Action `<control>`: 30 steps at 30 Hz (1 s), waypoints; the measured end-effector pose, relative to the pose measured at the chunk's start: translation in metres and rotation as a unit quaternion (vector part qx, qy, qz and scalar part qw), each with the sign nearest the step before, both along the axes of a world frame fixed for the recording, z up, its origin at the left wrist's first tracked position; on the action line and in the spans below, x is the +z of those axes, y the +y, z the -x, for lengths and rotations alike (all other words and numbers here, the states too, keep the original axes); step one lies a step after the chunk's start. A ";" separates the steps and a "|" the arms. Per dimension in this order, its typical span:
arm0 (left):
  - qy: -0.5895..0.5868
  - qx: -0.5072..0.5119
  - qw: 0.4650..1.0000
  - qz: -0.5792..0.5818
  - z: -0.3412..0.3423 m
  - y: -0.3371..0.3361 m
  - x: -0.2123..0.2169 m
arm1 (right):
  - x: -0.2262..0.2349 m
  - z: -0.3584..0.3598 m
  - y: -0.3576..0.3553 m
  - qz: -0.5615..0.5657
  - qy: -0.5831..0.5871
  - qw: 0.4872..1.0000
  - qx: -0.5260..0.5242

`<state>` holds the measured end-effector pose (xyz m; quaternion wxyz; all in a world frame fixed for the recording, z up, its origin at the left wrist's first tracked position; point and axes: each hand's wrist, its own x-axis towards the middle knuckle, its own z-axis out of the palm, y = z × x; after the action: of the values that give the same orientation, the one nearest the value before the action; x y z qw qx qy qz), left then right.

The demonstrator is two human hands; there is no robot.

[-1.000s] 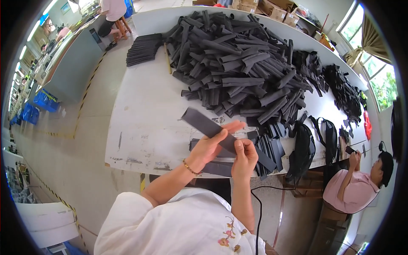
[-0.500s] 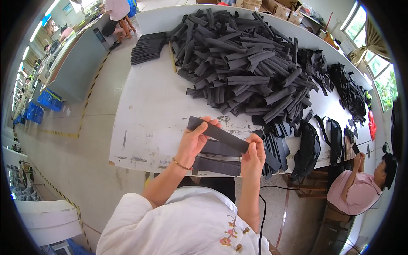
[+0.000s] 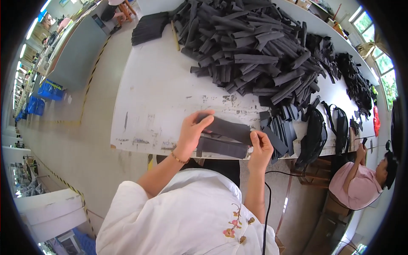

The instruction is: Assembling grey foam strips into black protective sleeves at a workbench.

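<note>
Hands raised over the bench (image 3: 161, 97) edge: left hand (image 3: 190, 135) fingers pinch one end of a flat dark grey fabric strip (image 3: 227, 129), right hand (image 3: 260, 149) fingers clamp the other. Strip held level, another beneath it.

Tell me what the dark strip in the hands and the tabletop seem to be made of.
The dark strip looks like matte grey-black fabric or foam-backed textile: no shine, and it bends softly between the left hand and right hand. The table looks like white-painted board, scuffed and stained.
</note>
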<state>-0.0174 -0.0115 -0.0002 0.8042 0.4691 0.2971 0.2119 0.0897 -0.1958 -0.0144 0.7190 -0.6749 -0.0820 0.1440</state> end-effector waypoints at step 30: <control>0.126 -0.176 0.693 -0.688 0.051 -0.022 -0.068 | -0.062 0.020 -0.056 0.395 -0.271 0.863 0.163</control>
<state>-0.0682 -0.0337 -0.0684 0.2340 0.9573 0.0791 0.1503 0.0694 -0.2515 -0.0761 0.3083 -0.8917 -0.3186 0.0909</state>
